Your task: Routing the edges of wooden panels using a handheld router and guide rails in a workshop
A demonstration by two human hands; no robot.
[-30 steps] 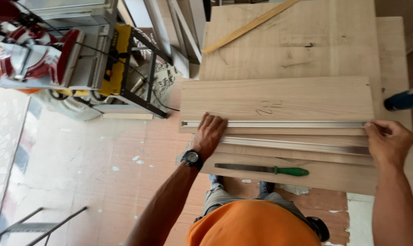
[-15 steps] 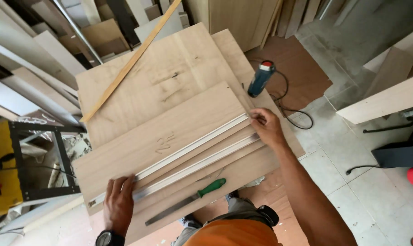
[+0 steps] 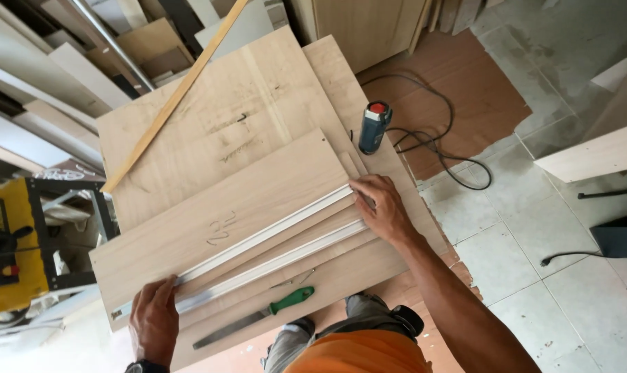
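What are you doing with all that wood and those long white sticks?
A person leans over stacked wooden boards. The left hand presses down near one end of a long white strip lying on the top board, and the right hand holds the other end. A second white strip lies just beside it. A green-handled file rests untouched nearby, and a blue power tool sits at the boards' edge.

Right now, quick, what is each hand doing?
Left hand: open, pressing flat on one end of the white strip.
Right hand: fingers curled, gripping the strip's other end.
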